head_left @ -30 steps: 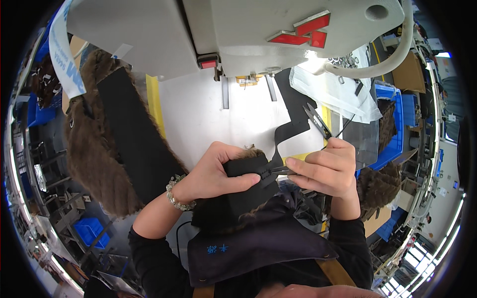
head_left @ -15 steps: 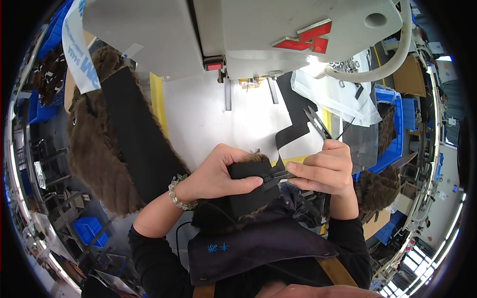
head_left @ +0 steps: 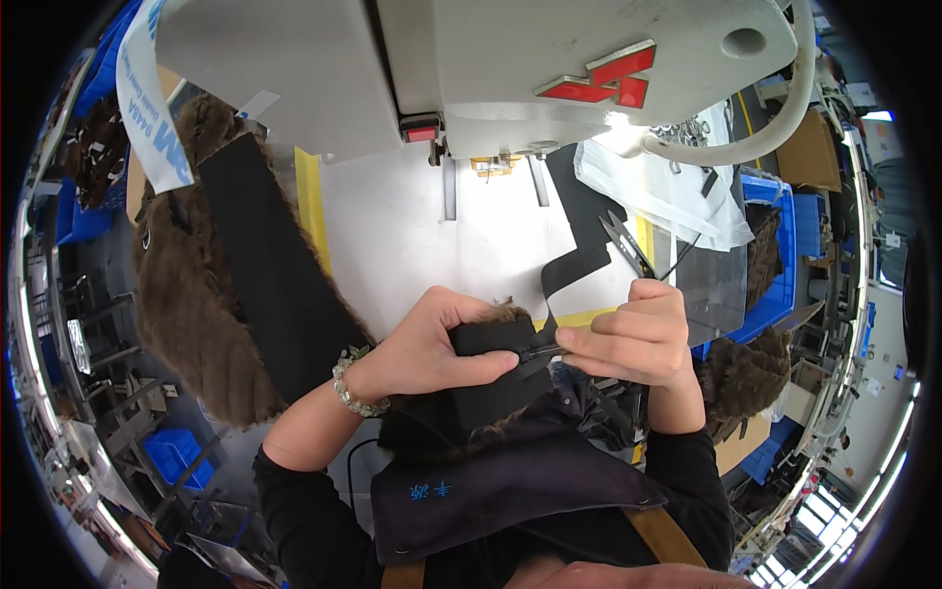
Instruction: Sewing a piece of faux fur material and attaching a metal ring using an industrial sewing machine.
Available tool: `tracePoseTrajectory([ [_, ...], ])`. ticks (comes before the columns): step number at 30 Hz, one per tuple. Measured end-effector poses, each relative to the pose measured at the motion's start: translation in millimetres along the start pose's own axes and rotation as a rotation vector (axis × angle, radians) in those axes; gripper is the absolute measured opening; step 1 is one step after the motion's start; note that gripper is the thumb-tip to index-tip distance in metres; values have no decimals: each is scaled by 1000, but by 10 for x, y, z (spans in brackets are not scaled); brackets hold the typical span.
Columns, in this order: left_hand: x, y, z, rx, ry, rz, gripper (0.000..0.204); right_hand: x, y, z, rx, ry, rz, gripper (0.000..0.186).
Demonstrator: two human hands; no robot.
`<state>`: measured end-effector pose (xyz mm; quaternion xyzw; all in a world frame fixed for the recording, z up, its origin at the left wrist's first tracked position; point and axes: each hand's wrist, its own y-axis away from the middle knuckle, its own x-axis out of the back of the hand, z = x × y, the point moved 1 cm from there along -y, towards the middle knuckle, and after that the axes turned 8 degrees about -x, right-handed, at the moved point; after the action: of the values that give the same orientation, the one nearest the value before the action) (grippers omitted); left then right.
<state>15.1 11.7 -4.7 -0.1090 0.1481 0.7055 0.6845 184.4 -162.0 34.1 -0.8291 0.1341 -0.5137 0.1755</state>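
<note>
My left hand is closed on a black fabric piece edged with brown fur, its thumb pressing beside a seam. My right hand grips a thin dark metal tool, of a kind too small to make out, with its tip at that seam near my left thumb. A black strip runs up from the piece across the white work plate. Black-handled scissors lie just above my right hand, on the plate's right side.
A grey machine head overhangs the plate, with a hose at right. Brown fur pieces backed with black fabric lie at left. A white bag, metal rings, a blue bin and more fur are at right.
My right hand has moved slightly left with the tool, closer to my left thumb, and the tool's tip is further along the seam. My left hand has shifted a little with the piece.
</note>
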Motion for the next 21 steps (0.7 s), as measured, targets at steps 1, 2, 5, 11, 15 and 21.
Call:
tracePoseTrajectory([
  [1,-1,0,0,0,0,0,17,-1,8,0,-1,-5,-10,27],
  [2,-2,-1,0,1,2,1,17,0,14,-1,-1,-10,-20,27],
  [5,4,1,-9,8,-7,4,16,4,27,-5,-5,-11,-16,28],
  [11,4,2,-16,7,-10,25,16,82,-22,-94,-77,-14,-66,30],
  [15,5,17,-26,4,38,53,17,77,-37,-144,-73,69,-88,29],
  [21,11,25,-34,-4,67,60,18,70,-36,-131,-95,49,-48,35],
])
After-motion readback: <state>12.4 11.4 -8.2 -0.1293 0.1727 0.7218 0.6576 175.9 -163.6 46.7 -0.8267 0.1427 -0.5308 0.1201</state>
